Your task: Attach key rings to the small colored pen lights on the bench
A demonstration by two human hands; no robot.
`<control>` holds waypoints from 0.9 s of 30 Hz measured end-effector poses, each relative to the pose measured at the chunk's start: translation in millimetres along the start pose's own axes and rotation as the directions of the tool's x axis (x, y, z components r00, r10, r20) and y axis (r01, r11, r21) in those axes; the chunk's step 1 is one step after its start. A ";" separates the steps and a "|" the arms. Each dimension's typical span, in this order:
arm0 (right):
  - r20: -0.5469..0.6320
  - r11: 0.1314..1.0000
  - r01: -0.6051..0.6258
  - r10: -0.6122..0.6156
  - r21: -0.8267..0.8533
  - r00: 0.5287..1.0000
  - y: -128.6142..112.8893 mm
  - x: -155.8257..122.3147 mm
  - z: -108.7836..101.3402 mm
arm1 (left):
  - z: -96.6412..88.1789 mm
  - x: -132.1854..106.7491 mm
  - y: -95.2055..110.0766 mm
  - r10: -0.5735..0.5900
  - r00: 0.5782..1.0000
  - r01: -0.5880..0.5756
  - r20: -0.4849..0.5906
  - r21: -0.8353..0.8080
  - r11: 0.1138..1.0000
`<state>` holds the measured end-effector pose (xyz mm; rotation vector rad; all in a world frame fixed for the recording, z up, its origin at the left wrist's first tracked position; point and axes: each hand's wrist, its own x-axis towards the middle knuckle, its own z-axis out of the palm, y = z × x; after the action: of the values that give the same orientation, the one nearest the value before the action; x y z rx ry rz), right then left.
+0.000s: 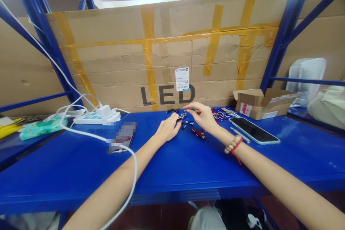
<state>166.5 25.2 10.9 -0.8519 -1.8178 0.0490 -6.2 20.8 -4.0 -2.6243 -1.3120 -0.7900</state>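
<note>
My left hand (168, 128) rests on the blue shelf (188, 165) with its fingers curled around a small dark object at its fingertips. My right hand (202, 114) is raised a little above the shelf and pinches a small green-tipped piece between thumb and fingers. A beaded bracelet with a red cord (233, 145) is on my right wrist. Between the hands lie several small keychain lights (198, 133), red and dark, with metal clips (185, 116).
A phone (253, 130) and a pen lie right of my hand, beside an open cardboard box (260, 104). At left are a blurred phone on a white cable (121, 134), a white power strip (98, 115) and a tissue pack (37, 128). A taped cardboard wall marked LED (167, 54) stands behind.
</note>
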 end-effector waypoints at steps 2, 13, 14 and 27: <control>0.017 1.000 -0.010 0.010 0.025 1.000 0.2 -0.9 2.1 | -0.2 -0.1 0.0 -0.016 1.000 0.016 -0.001 -0.010 1.000; 0.067 0.997 0.000 -0.005 0.073 0.998 -3.8 -5.2 9.0 | 1.0 0.1 -1.8 -0.058 0.998 0.058 -0.006 -0.036 0.998; 0.065 0.997 0.008 -0.013 0.073 0.998 -4.0 -5.0 8.9 | 1.0 0.1 -2.0 -0.054 0.998 0.054 -0.007 -0.036 0.998; 0.076 0.968 -0.101 0.086 0.230 0.993 -4.0 -6.4 14.8 | 0.5 -0.5 -1.6 -0.096 0.995 0.095 -0.008 -0.065 0.993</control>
<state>153.2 23.8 1.2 -0.7748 -1.7893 0.3488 -7.4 21.6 -4.8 -2.6188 -1.4423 -0.8727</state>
